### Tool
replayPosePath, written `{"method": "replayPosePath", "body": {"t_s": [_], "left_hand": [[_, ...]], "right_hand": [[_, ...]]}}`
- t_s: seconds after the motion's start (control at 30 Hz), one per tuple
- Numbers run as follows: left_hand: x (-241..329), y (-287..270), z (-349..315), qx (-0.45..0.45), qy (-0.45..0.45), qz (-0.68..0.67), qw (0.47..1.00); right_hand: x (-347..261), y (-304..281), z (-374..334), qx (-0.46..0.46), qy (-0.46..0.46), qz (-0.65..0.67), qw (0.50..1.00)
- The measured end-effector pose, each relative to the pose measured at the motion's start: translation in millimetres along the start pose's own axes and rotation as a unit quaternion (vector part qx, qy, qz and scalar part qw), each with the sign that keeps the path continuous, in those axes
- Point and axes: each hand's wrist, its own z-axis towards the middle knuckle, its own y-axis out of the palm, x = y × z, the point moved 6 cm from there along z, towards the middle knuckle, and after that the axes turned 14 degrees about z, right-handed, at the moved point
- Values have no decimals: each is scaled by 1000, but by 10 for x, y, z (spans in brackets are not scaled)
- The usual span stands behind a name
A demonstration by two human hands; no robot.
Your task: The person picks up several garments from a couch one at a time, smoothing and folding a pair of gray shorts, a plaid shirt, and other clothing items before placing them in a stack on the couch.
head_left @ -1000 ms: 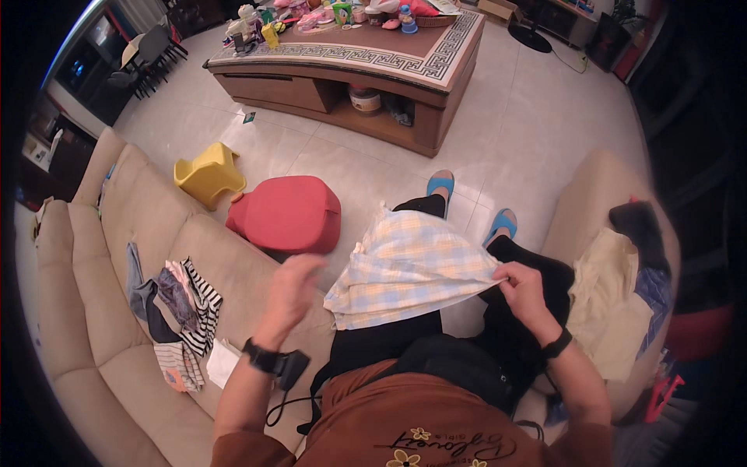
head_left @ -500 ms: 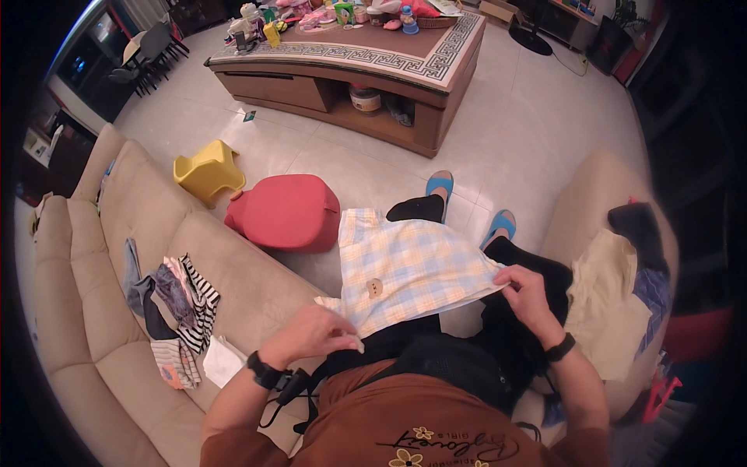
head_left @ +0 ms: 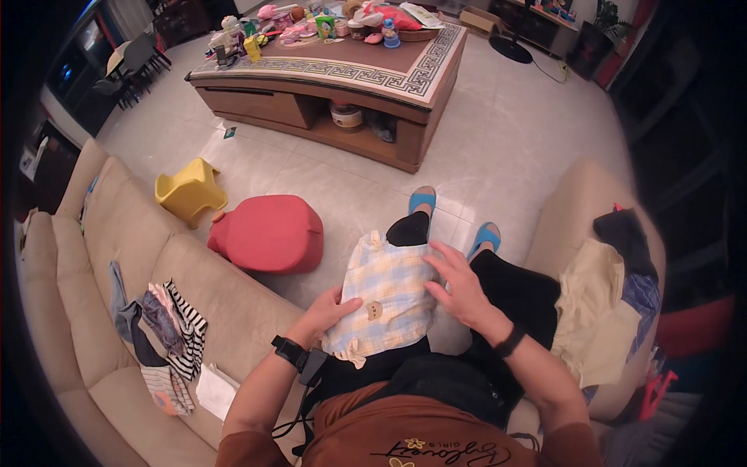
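Checked garment (head_left: 387,294) flat on lap, left hand (head_left: 333,310) and right hand (head_left: 459,288) pressing edges, grip released, palms open

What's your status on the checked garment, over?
Left hand and right hand both flat on the checked garment. Garment folded small on the lap. Nothing in the way; pile of clothes on the sofa to the left.
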Motion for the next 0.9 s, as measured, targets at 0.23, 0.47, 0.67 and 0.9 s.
{"method": "replayPosePath", "body": {"t_s": [0.23,0.47,0.67,0.9], "left_hand": [[-244,-258,-114,-85,-160,-1,983],[-217,-6,17,-151,-128,-161,967],[-21,-240,-227,-101,-132,-93,982],[569,-649,-669,-15,23,-92,995]], "right_hand": [[1647,165,-371,42,458,307,833],[1354,252,-614,25,448,528,721],[797,-313,-563,7,401,438,805],[282,-267,-372,-2,129,-71,989]]}}
